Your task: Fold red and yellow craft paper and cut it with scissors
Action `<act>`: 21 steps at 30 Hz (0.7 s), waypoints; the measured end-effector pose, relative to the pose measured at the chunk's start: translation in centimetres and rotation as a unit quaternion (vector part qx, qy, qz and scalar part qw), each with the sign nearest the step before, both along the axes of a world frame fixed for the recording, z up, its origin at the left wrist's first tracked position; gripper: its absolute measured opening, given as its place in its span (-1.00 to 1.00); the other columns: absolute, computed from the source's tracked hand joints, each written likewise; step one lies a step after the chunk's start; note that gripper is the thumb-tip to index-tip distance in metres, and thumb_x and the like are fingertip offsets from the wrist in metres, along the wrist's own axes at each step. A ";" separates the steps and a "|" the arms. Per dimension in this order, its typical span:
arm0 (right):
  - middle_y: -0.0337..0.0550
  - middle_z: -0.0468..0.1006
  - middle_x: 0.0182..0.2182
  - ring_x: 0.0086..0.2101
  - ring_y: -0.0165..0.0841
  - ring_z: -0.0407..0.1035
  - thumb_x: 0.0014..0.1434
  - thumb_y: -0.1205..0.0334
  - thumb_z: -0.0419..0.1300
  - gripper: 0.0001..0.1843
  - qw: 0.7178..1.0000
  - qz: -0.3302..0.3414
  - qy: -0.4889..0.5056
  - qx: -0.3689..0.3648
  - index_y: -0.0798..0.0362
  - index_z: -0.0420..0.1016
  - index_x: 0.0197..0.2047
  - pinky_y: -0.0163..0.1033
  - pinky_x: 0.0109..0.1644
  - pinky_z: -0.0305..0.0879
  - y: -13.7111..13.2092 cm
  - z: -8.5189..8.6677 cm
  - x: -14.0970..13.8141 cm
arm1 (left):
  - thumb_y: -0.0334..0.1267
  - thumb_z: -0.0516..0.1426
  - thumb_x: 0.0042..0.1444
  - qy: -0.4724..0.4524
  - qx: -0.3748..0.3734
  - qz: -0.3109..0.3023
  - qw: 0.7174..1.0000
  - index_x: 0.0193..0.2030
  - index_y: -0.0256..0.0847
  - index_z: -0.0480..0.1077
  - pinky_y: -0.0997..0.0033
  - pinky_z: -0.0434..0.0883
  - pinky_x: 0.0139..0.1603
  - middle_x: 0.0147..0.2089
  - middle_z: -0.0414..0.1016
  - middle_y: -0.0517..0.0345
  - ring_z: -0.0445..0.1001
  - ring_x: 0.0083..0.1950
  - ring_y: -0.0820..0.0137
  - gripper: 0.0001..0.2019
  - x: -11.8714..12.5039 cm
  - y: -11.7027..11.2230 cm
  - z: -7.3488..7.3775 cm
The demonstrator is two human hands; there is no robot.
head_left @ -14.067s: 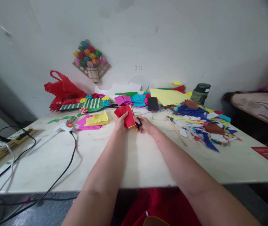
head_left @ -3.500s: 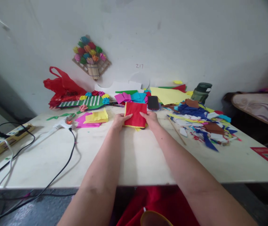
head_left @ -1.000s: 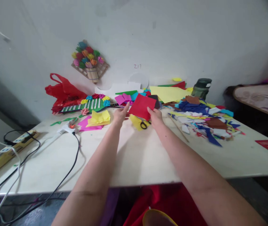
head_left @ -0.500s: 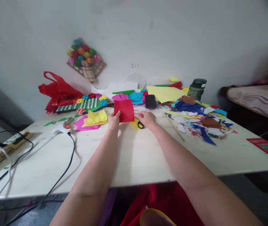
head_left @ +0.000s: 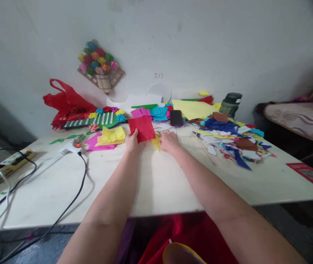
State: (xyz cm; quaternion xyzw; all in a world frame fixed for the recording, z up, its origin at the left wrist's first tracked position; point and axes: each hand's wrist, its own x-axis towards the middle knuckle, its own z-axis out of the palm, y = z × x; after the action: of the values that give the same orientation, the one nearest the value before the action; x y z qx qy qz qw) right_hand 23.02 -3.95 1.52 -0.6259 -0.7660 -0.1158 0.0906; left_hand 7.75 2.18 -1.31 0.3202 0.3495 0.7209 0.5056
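My left hand point(head_left: 132, 141) is closed on a square sheet of red paper point(head_left: 142, 128), thumb on its front face. The sheet is tilted and raised over the table. Just right of it, my right hand point(head_left: 169, 142) is curled, back of the hand upward, around a pair of scissors point(head_left: 158, 134). Most of the scissors is hidden by the fingers. Between the red sheet and my right hand a piece of yellow paper point(head_left: 156, 144) shows. Left of my left hand lie crumpled yellow paper point(head_left: 112, 135) and magenta sheets point(head_left: 95, 143).
Paper scraps point(head_left: 228, 128) and a thin stick point(head_left: 204, 148) lie to the right. A phone point(head_left: 176, 118), coloured sheets point(head_left: 197, 109) and a bottle point(head_left: 230, 103) stand or lie behind. Paper flowers point(head_left: 115, 110), a red bag point(head_left: 68, 104) and a cable point(head_left: 83, 183) are left.
The red sheet has moved slightly left and tilted. My right hand has dropped lower and curled over the scissors, whose black handle loop showed below it before.
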 end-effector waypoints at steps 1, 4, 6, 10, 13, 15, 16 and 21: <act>0.06 0.52 -0.19 -0.11 -0.14 0.25 0.06 0.30 0.06 -0.72 1.000 -0.006 -0.006 -0.004 0.15 0.55 -0.22 -0.11 -0.11 0.06 0.0 0.0 -0.1 | -0.14 0.27 -0.27 0.003 0.000 -0.002 1.000 -0.38 -0.28 0.41 0.31 0.43 -0.26 -0.38 0.49 0.07 0.49 -0.34 0.33 -0.69 0.0 0.1 -0.1; 0.07 0.52 -0.23 -0.12 -0.14 0.25 0.07 0.41 0.02 -0.71 0.999 0.008 -0.034 0.006 0.16 0.55 -0.23 -0.11 -0.13 0.04 0.0 0.0 -0.5 | -0.13 0.28 -0.28 0.004 0.003 -0.008 1.000 -0.38 -0.29 0.41 0.32 0.42 -0.26 -0.38 0.49 0.08 0.49 -0.35 0.35 -0.68 0.0 0.2 -0.2; 0.08 0.51 -0.23 -0.12 -0.15 0.24 0.09 0.46 -0.02 -0.68 0.998 0.035 -0.053 0.022 0.17 0.55 -0.24 -0.11 -0.13 0.03 0.1 -0.1 -0.8 | -0.14 0.28 -0.29 -0.001 0.006 -0.011 1.000 -0.38 -0.29 0.41 0.32 0.42 -0.25 -0.39 0.49 0.08 0.48 -0.36 0.36 -0.67 0.0 0.3 -0.3; 0.08 0.50 -0.21 -0.13 -0.18 0.23 0.09 0.50 -0.04 -0.66 0.997 0.052 -0.053 0.034 0.18 0.55 -0.23 -0.12 -0.11 0.02 0.4 -0.3 -0.9 | -0.15 0.29 -0.30 -0.008 0.004 -0.009 1.000 -0.37 -0.31 0.42 0.32 0.43 -0.24 -0.40 0.50 0.07 0.48 -0.37 0.36 -0.66 -0.1 0.5 -0.4; 0.07 0.50 -0.20 -0.14 -0.21 0.26 0.13 0.48 -0.10 -0.63 0.998 0.013 0.005 0.059 0.17 0.53 -0.20 -0.14 -0.11 0.04 1.0 -0.3 0.3 | -0.17 0.28 -0.26 -0.013 0.002 -0.007 1.000 -0.36 -0.30 0.42 0.31 0.43 -0.23 -0.37 0.51 0.06 0.49 -0.33 0.34 -0.70 -0.1 0.5 -0.3; 0.10 0.49 -0.20 -0.15 -0.19 0.27 0.14 0.45 -0.10 -0.64 0.994 -0.054 0.050 0.081 0.17 0.51 -0.20 -0.14 -0.12 0.05 1.3 -0.2 2.0 | -0.21 0.26 -0.22 -0.023 -0.004 0.000 1.000 -0.36 -0.29 0.42 0.30 0.44 -0.23 -0.36 0.51 0.06 0.50 -0.31 0.33 -0.73 0.0 0.3 -0.1; 0.13 0.49 -0.20 -0.15 -0.18 0.28 0.14 0.44 -0.09 -0.65 0.988 -0.095 0.075 0.097 0.19 0.50 -0.19 -0.14 -0.13 0.05 1.5 -0.2 3.0 | -0.22 0.25 -0.21 -0.028 -0.008 0.003 1.000 -0.36 -0.29 0.42 0.30 0.44 -0.23 -0.36 0.51 0.06 0.50 -0.30 0.33 -0.75 0.0 0.2 0.1; 0.19 0.20 0.15 -0.04 -0.10 0.22 0.07 0.39 -0.03 -0.58 0.934 -0.260 0.148 0.197 0.21 0.38 0.00 -0.05 -0.05 0.05 1.3 0.4 7.3 | -0.29 0.23 -0.16 -0.039 -0.015 0.006 0.999 -0.37 -0.29 0.42 0.29 0.45 -0.23 -0.39 0.50 0.07 0.50 -0.33 0.34 -0.83 0.1 -0.4 0.6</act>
State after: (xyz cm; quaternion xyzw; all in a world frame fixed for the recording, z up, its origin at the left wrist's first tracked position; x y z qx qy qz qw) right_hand 30.28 -2.68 1.91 -0.7829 -0.5163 -0.1898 0.2906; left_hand 7.84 1.82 -0.67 0.2819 0.3421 0.7304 0.5197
